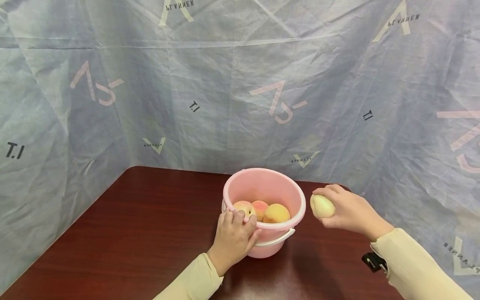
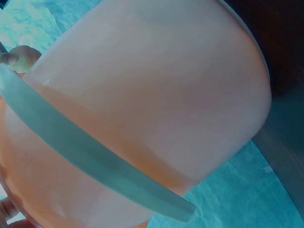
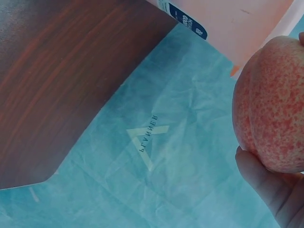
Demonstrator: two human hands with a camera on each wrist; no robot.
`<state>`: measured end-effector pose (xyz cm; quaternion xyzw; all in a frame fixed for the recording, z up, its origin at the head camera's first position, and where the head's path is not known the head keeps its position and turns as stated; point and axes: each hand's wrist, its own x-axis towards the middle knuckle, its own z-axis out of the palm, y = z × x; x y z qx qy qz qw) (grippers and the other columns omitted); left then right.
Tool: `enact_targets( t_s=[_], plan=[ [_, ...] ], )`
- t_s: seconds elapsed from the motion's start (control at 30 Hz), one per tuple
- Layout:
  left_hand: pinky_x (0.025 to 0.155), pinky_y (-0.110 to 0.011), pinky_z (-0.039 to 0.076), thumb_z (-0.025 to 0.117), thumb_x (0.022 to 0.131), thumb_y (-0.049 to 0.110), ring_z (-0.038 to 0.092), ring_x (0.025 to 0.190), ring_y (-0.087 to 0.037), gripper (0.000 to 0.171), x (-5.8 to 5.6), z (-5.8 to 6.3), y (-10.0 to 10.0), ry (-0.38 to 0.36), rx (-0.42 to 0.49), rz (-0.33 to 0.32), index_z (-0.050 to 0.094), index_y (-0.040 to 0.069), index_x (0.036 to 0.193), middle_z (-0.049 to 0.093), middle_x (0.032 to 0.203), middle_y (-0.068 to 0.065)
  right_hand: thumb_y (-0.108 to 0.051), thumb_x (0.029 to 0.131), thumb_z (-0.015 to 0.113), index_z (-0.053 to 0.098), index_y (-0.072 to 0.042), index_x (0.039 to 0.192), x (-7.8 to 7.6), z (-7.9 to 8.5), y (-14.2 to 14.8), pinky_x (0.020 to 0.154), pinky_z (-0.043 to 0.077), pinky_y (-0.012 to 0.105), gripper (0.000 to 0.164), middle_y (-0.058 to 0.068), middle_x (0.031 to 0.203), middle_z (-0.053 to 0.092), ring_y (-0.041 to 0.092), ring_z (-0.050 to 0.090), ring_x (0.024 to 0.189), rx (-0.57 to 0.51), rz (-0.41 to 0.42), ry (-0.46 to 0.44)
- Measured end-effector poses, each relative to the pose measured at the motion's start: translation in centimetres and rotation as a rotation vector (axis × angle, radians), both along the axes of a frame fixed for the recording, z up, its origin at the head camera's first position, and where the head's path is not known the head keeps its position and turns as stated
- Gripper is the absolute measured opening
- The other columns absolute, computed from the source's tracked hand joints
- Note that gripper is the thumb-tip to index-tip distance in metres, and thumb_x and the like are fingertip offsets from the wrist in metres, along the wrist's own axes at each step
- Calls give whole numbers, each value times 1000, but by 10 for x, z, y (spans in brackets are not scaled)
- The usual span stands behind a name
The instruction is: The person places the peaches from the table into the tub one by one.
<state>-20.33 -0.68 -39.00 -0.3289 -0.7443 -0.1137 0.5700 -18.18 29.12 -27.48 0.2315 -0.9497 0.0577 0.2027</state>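
A pink bucket (image 1: 265,251) stands upright on the table, with several peaches (image 1: 276,213) inside it. My left hand (image 1: 231,239) grips the bucket's near left rim, its fingers over the edge and the thumb outside. In the left wrist view, the bucket's side fills most of the picture, crossed by its white handle (image 2: 95,149), which hangs down. Just right of the bucket, above the table, my right hand (image 1: 348,209) holds a peach (image 1: 323,206). That peach looks pale from the head and speckled red in the right wrist view, where a thumb (image 3: 261,173) presses its underside.
The dark red-brown wooden table (image 1: 150,233) has its back edge close behind the bucket. Grey printed cloth (image 1: 210,91) hangs behind and along both sides. A black device (image 1: 374,262) sits at the right wrist.
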Motion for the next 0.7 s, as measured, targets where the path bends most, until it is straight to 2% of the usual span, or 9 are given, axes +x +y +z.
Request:
enact_targets(
  t_s=[0.23,0.47,0.7],
  plan=[
    [65,-39,38,32,101,38,43,74,-26,37,0,-1,0,-2,2,1,57,12,95,45,83,-8,-23,62,77,63,-20,114,-1,9,-8,52,41,31,54,3,104,59,11,55,71,-13,-9,-16],
    [65,-39,38,33,101,38,43,73,-26,37,-1,-1,1,8,2,2,58,12,95,45,82,-8,-24,64,78,63,-22,112,-3,18,-19,56,43,31,51,1,105,59,12,56,74,-57,41,-10],
    [65,-39,38,32,101,38,43,73,-26,38,-1,-2,1,1,-2,5,58,12,96,45,83,-7,-24,62,78,64,-21,113,-9,20,-28,58,46,33,52,1,104,60,13,57,74,-72,88,12]
  ],
)
